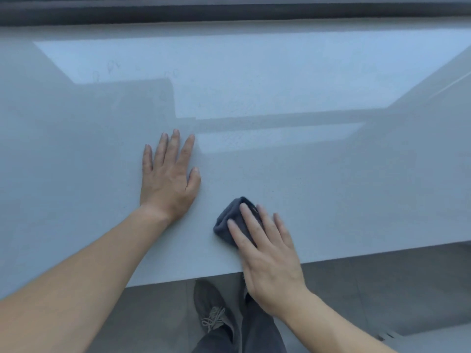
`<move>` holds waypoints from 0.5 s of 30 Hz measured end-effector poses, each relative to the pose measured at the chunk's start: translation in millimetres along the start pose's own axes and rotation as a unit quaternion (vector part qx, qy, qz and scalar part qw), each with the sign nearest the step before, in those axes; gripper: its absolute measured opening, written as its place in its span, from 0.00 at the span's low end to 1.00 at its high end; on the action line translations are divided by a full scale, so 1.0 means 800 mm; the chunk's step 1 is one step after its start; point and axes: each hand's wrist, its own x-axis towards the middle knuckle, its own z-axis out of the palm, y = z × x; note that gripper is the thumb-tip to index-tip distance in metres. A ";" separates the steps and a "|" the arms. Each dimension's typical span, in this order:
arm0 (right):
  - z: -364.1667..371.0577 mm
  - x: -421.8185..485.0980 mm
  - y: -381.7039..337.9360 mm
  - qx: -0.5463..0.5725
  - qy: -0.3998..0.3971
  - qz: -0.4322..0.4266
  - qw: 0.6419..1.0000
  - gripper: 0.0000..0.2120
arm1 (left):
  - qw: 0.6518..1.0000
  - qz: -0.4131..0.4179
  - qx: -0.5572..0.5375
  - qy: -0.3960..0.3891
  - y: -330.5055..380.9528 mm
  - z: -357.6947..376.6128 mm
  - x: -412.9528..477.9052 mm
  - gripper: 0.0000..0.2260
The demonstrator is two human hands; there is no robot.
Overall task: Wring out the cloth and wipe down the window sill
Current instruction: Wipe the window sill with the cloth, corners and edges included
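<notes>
Two hands: both are resting on the window sill (331, 194), fingers stretched out straight.
Left hand (169, 182): it is lying palm down on the bare surface, fingers spread wide, holding nothing and seemingly bracing.
Right hand (270, 253): it is pressing straight fingers onto the cloth (230, 217), not gripping it.
Cloth: it is sitting dark and bunched under those fingertips near the front edge, just right of the left hand and not touching it.
Wringing: with the cloth down on the sill, that step is looking finished.
Wiping: it is looking underway; faint smudges are showing further back toward the window frame (229, 11), so much of the surface is probably waiting.
</notes>
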 end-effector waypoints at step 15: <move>-0.027 0.037 0.136 -0.023 -0.013 -0.011 1.000 0.26 | 0.998 0.014 -0.063 0.012 0.072 0.001 0.061 0.31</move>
